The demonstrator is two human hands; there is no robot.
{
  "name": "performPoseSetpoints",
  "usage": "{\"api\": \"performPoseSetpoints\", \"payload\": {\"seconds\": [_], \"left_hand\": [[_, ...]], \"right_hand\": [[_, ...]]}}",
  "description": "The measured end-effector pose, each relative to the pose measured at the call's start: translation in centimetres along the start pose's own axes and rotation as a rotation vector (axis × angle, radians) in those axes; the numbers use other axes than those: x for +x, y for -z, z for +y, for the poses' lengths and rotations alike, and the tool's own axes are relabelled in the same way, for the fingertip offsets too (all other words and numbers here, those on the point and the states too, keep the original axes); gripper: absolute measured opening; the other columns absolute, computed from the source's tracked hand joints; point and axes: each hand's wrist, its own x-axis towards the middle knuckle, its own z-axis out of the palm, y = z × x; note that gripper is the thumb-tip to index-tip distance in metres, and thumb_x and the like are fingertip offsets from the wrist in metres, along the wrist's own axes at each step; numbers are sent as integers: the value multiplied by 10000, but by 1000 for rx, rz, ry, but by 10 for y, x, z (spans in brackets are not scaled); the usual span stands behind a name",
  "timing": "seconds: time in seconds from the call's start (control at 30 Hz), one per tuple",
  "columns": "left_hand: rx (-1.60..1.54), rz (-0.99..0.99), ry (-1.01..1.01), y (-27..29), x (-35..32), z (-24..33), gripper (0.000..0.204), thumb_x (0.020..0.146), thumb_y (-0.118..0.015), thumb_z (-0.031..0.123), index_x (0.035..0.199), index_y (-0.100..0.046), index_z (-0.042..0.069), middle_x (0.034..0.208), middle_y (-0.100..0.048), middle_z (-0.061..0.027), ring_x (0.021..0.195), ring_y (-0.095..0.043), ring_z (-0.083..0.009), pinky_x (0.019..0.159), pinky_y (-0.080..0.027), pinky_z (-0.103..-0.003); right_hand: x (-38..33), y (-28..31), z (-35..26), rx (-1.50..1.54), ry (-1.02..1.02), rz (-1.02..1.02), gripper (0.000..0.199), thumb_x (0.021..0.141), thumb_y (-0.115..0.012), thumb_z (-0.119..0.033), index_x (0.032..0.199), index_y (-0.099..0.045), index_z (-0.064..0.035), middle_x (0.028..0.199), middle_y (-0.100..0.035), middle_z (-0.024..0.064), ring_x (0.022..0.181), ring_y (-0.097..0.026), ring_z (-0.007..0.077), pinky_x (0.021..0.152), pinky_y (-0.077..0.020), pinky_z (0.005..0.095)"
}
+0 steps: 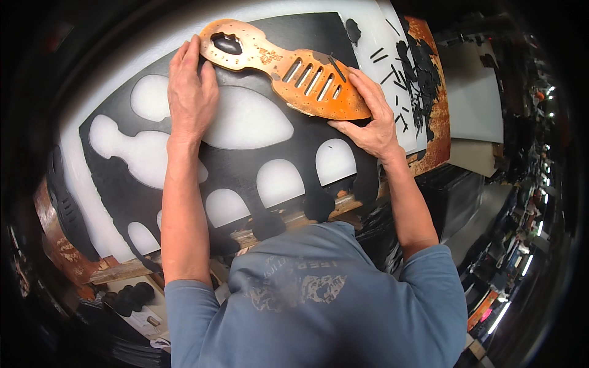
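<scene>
An orange, sole-shaped cutting die (287,66) lies at a slant over the black sheet (236,164), with an opening at its rounded left end and a row of slots towards the wider right end. My left hand (191,92) grips that rounded end, fingers along its outer edge and thumb below. Around the pointed right end closes my right hand (373,113), its thumb under the lower edge and fingers along the upper side. Sole-shaped and arched cutouts in the sheet show the white board (76,178) beneath.
Black scraps and thin strips (420,80) are scattered on the board's right side. A ribbed black sole-shaped piece (61,199) rests at the left edge. Dark sheets (448,190) are stacked at the right, and a box with black pieces (132,299) sits below the front edge.
</scene>
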Motion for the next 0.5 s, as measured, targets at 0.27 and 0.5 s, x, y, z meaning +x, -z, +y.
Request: {"api": "performPoseSetpoints", "payload": {"seconds": [0.27, 0.5], "left_hand": [[-61, -36, 7, 8, 3, -1, 511, 997, -557, 13, 1508, -572, -6, 1448, -618, -239, 1364, -581, -374, 1167, -459, -436], [-137, 33, -15, 7, 3, -3, 450, 997, -518, -29, 1434, -624, -17, 1395, -652, -242, 1302, -626, -388, 1143, -476, -431]], "right_hand": [[-3, -2, 3, 34, 15, 71, 918, 627, -1025, -204, 1447, -644, -45, 1501, -634, 182, 1376, -612, 352, 1161, -514, 445], [-3, 2, 2, 28, 8, 69, 894, 617, -1025, -224, 1408, -664, -15, 1468, -652, 219, 1363, -629, 380, 1168, -513, 467]]}}
